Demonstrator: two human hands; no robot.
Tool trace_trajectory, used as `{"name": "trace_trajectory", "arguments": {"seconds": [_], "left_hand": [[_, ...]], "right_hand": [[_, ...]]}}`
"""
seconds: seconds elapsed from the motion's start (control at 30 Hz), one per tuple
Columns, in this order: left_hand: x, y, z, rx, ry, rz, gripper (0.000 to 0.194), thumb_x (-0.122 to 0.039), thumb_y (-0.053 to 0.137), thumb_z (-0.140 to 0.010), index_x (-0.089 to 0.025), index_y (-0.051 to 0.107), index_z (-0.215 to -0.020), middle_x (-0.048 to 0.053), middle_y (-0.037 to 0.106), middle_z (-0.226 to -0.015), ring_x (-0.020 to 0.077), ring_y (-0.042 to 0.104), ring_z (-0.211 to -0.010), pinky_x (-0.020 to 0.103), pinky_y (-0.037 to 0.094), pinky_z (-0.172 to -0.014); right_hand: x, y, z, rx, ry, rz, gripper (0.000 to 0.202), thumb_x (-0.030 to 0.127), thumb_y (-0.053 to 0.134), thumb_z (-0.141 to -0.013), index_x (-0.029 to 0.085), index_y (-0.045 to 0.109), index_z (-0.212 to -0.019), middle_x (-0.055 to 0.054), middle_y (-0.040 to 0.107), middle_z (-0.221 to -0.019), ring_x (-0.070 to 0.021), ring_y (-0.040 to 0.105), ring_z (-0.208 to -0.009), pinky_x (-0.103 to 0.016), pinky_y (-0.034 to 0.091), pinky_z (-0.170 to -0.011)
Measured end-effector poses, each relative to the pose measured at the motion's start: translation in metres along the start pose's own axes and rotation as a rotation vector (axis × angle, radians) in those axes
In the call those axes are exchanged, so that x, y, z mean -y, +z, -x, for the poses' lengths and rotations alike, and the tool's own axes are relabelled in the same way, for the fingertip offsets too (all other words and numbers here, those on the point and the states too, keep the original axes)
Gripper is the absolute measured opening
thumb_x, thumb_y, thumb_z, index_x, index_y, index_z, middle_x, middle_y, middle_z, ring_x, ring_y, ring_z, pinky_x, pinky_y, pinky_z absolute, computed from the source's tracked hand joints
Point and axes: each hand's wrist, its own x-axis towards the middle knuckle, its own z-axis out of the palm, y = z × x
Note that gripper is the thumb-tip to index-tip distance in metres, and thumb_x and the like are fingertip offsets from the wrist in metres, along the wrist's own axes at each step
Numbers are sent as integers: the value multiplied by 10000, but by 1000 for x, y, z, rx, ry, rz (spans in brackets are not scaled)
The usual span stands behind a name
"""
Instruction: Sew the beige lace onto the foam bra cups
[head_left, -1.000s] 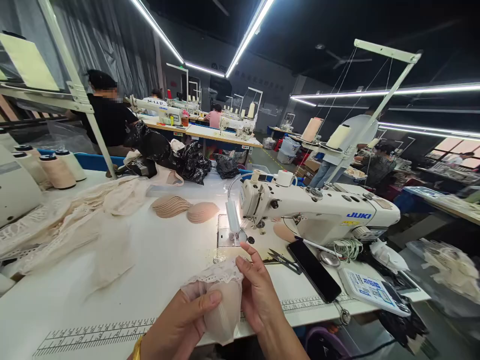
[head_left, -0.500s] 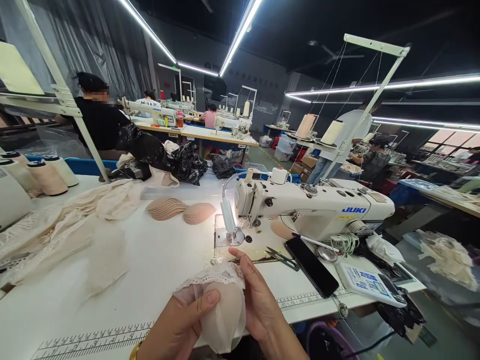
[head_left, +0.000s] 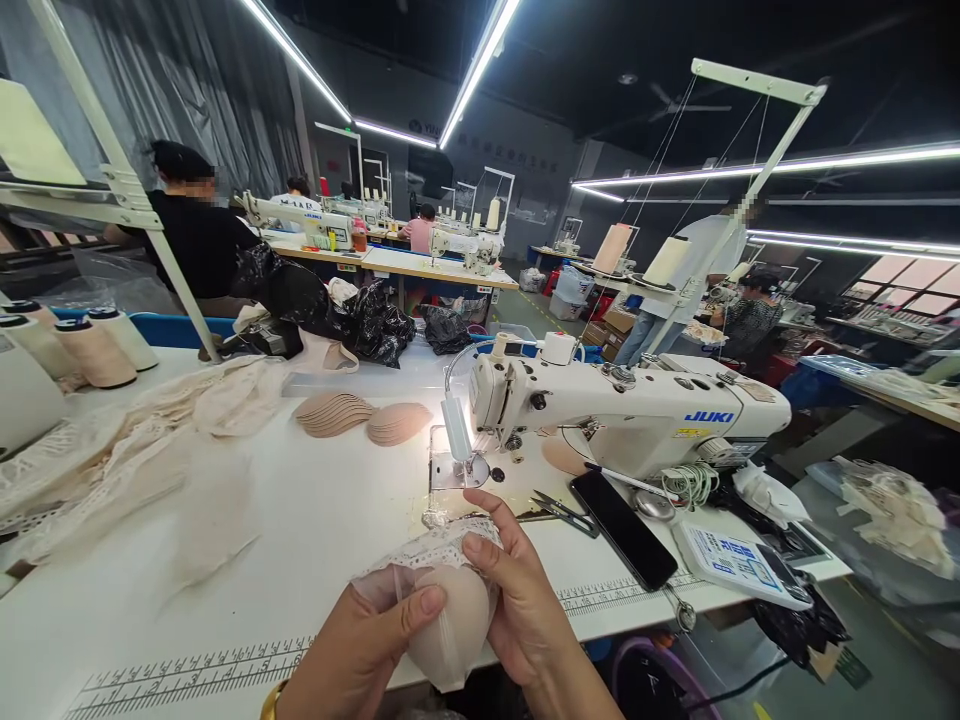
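Note:
A beige bra cup (head_left: 450,625) with a white lace edge is held between both hands near the table's front edge. My left hand (head_left: 375,635) grips its left side, the thumb pressed on the cup's face. My right hand (head_left: 517,590) pinches the lace at the upper right with its thumb, while the index finger points toward the sewing machine. The fingers behind the fabric are hidden. Just beyond the hands is the white JUKI sewing machine (head_left: 637,405), its lamp shining on the needle plate (head_left: 455,472).
Thread snips (head_left: 566,513), a black phone (head_left: 624,532) and a calculator-like white device (head_left: 739,565) lie at right. Stacked beige cup pads (head_left: 334,415) lie beyond the hands. Lace fabric (head_left: 150,440) and thread cones (head_left: 105,350) fill the left. Several people work at other machines behind.
My right thumb has come over the front of the lace and presses on it. The cup has moved slightly up and tilted, and my left thumb has shifted a little.

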Motion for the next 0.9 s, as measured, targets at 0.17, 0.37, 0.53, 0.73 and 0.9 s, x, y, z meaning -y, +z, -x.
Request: {"name": "trace_trajectory", "arguments": {"seconds": [0.17, 0.37, 0.53, 0.73, 0.9], "left_hand": [[1, -7, -2, 57, 14, -110, 431, -504, 930, -730, -164, 861, -984, 117, 800, -958, 300, 700, -955, 361, 581, -823], [-4, -1, -7, -70, 126, -10, 463, -502, 942, -716, -162, 840, -1014, 126, 791, -1063, 315, 691, -1026, 364, 592, -848], [-15, 6, -14, -157, 155, 122, 503, -464, 989, -643, -142, 814, -988, 119, 784, -1014, 253, 691, -877, 312, 599, -722], [-21, 4, -21, -280, 184, 175, 495, -381, 1014, -584, -123, 801, -949, 105, 776, -984, 216, 661, -829, 271, 601, -627], [-21, 6, -25, -336, 201, 203, 476, -303, 1009, -559, -118, 815, -952, 88, 779, -967, 226, 684, -871, 267, 626, -670]], "right_hand": [[-7, -9, -4, -4, -9, 5, 674, 507, 956, -721, 262, 648, -1269, -32, 768, -943, -236, 726, -847, -355, 568, -799], [-24, -26, 7, 61, -56, 126, 726, 583, 848, -850, 311, 512, -1433, -6, 718, -933, -210, 677, -872, -342, 517, -819], [-30, -33, 18, 111, -99, 296, 832, 520, 883, -838, 296, 426, -1496, 15, 683, -890, -181, 638, -805, -323, 498, -778], [-24, -33, 18, 91, -59, 310, 758, 529, 841, -883, 301, 440, -1484, 30, 670, -908, -156, 650, -777, -334, 501, -824], [-26, -29, 15, 93, -91, 340, 836, 402, 940, -775, 293, 473, -1461, 28, 668, -872, -164, 620, -780, -318, 500, -787]]}}
